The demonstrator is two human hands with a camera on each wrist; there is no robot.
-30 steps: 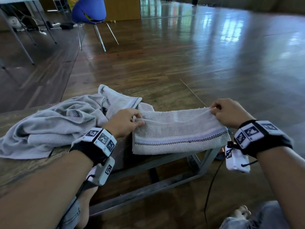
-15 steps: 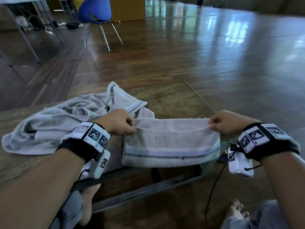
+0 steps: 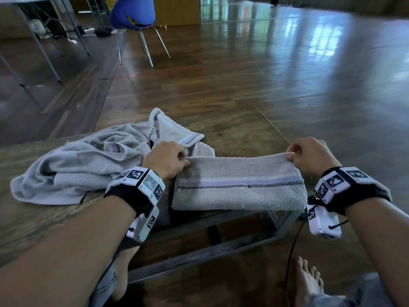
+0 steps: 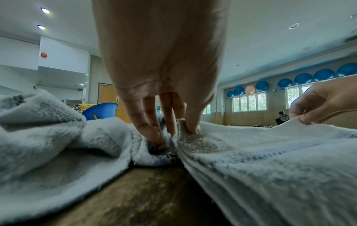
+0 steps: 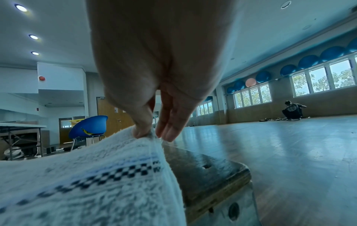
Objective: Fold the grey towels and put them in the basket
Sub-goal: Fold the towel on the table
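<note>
A folded grey towel [image 3: 239, 185] with a checkered stripe lies across the front right corner of the wooden table [image 3: 232, 134], its near part hanging over the edge. My left hand [image 3: 166, 159] pinches its far left corner [image 4: 185, 126]. My right hand [image 3: 309, 155] pinches the far right corner [image 5: 146, 134], thumb against fingers. The top edge is stretched between both hands. A crumpled grey towel [image 3: 84, 165] lies on the table to the left, also seen beside my left fingers [image 4: 48, 130]. No basket shows near the table.
The table has a metal frame [image 3: 199, 253] beneath, with my bare feet [image 3: 307, 282] on the wooden floor. A blue chair [image 3: 132, 14] and a white table [image 3: 26, 29] stand far back left. A yellow crate [image 4: 86, 107] shows behind the chair. A person [image 5: 292, 110] crouches far right.
Both hands have drawn the folded towel toward me, so more of it hangs over the table's front edge. The grip on both corners is unchanged.
</note>
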